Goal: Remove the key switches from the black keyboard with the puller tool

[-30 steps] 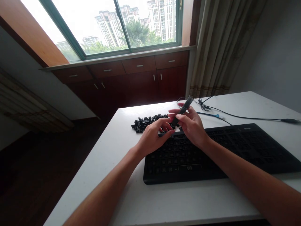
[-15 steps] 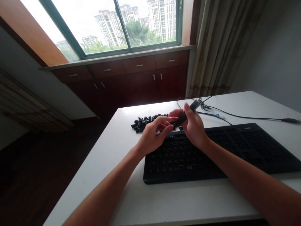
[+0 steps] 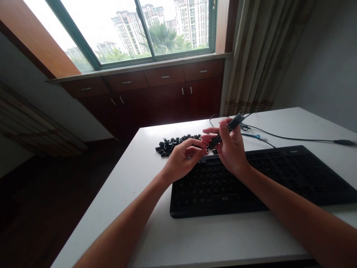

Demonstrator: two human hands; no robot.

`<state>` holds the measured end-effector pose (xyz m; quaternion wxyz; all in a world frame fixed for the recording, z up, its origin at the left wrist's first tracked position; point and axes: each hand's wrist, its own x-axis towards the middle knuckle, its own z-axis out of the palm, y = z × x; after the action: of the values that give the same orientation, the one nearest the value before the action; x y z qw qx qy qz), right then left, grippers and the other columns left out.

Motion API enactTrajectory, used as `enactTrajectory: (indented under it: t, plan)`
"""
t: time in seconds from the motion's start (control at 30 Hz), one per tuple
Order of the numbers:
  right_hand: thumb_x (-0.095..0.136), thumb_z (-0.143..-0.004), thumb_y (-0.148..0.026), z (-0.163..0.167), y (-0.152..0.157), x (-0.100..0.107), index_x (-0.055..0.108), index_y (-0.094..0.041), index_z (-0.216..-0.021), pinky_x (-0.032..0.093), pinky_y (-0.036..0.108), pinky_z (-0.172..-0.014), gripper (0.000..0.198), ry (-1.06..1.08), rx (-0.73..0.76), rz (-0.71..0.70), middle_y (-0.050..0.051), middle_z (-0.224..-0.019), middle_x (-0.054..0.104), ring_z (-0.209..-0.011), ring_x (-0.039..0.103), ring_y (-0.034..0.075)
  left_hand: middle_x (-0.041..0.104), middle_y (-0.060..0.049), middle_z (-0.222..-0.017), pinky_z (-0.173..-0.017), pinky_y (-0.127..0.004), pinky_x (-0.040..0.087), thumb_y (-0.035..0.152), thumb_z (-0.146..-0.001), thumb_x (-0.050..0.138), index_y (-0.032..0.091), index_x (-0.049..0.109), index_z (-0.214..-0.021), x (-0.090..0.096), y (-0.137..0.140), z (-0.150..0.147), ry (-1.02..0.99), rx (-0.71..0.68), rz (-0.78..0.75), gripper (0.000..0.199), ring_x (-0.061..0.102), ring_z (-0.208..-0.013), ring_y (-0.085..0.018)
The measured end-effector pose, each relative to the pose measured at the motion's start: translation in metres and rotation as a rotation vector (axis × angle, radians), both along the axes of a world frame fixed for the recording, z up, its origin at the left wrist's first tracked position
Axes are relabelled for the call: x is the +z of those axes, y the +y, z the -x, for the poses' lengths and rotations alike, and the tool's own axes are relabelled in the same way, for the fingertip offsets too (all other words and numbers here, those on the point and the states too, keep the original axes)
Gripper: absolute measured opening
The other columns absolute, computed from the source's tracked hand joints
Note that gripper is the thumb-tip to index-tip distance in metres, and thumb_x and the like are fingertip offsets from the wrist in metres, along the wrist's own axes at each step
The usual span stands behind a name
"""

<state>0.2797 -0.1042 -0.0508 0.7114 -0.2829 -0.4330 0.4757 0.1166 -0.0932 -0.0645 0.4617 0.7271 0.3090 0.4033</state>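
Note:
My right hand is closed around a slim black stick-like tool, tilted with its lower end toward my left hand. What kind of tool it is cannot be made out. The thumb and fingertips of my left hand are pinched together at that lower end; whatever sits between them is too small and dark to name. Below both hands lies a black keyboard, many of its key positions bare of caps. Loose black keycaps are heaped just beyond my left hand, partly hidden by it.
A black cable runs across the right back of the white table, with a blue-ended thing beside it. The table's left edge drops to a dark floor. Behind stand wooden cabinets under a window.
My right hand has shifted slightly up and right, carrying the black tool with it, and its fingers have spread a little. My left hand has barely moved.

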Motion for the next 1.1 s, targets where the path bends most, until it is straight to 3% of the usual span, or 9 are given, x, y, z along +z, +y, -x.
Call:
enactTrajectory:
  t: [0.1, 0.2, 0.37, 0.47, 0.67, 0.87, 1.1]
  plan:
    - [0.059, -0.094, -0.051, -0.001, 0.003, 0.000, 0.044, -0.029, -0.103, 0.048, 0.023, -0.055, 0.029, -0.001, -0.083, -0.020, -0.008, -0.066, 0.059, -0.052, 0.056, 0.010, 0.070, -0.007, -0.104, -0.084, -0.028, 0.060, 0.033, -0.092, 0.061, 0.017, 0.063, -0.107, -0.001, 0.003, 0.001, 0.052, 0.069, -0.043, 0.022, 0.071, -0.092, -0.015]
    - [0.060, -0.091, -0.056, -0.003, 0.008, -0.002, 0.049, -0.025, -0.096, 0.040, 0.023, -0.048, 0.033, 0.011, -0.094, 0.042, -0.009, -0.055, 0.045, -0.045, 0.040, 0.008, 0.071, -0.006, -0.102, -0.077, -0.026, 0.058, 0.033, -0.092, 0.060, 0.018, 0.065, -0.105, -0.003, 0.007, 0.004, 0.169, 0.185, -0.192, 0.021, 0.069, -0.086, -0.013]
    - [0.074, -0.081, -0.046, -0.002, 0.012, -0.006, 0.055, -0.021, -0.087, 0.042, 0.024, -0.053, 0.032, 0.096, 0.034, 0.181, -0.007, -0.062, 0.042, -0.053, 0.040, 0.008, 0.070, -0.004, -0.097, -0.071, -0.025, 0.053, 0.029, -0.093, 0.056, 0.020, 0.068, -0.103, -0.007, 0.008, 0.006, 0.332, 0.275, -0.400, 0.018, 0.064, -0.081, -0.011]
    - [0.070, -0.083, -0.053, 0.000, 0.008, -0.002, 0.051, -0.023, -0.084, 0.040, 0.024, -0.052, 0.036, 0.142, 0.099, 0.214, -0.006, -0.064, 0.041, -0.053, 0.041, 0.008, 0.070, -0.003, -0.097, -0.070, -0.025, 0.052, 0.028, -0.093, 0.056, 0.021, 0.068, -0.103, -0.006, 0.007, 0.006, 0.352, 0.309, -0.408, 0.017, 0.063, -0.079, -0.011]
    - [0.073, -0.078, -0.059, 0.010, 0.005, 0.004, 0.040, -0.022, -0.068, 0.029, 0.024, -0.045, 0.051, 0.191, 0.184, 0.275, -0.007, -0.057, 0.032, -0.047, 0.028, 0.008, 0.071, -0.002, -0.097, -0.069, -0.025, 0.052, 0.031, -0.093, 0.056, 0.022, 0.066, -0.105, -0.008, 0.007, 0.002, 0.350, 0.338, -0.328, 0.018, 0.063, -0.076, -0.011]
    - [0.068, -0.080, -0.064, 0.021, 0.005, -0.005, 0.033, -0.022, -0.064, 0.024, 0.024, -0.043, 0.057, 0.126, 0.076, 0.296, -0.009, -0.052, 0.030, -0.044, 0.025, 0.006, 0.071, -0.002, -0.096, -0.073, -0.027, 0.053, 0.034, -0.095, 0.053, 0.022, 0.065, -0.110, -0.013, 0.005, 0.001, 0.371, 0.294, -0.303, 0.022, 0.065, -0.079, -0.013]
    - [0.066, -0.080, -0.066, 0.023, 0.007, -0.014, 0.037, -0.022, -0.070, 0.027, 0.023, -0.044, 0.054, 0.119, -0.019, 0.256, -0.009, -0.055, 0.034, -0.046, 0.030, 0.006, 0.071, -0.001, -0.093, -0.074, -0.026, 0.050, 0.034, -0.096, 0.052, 0.022, 0.065, -0.109, -0.012, 0.004, 0.000, 0.426, 0.292, -0.315, 0.022, 0.063, -0.080, -0.012]
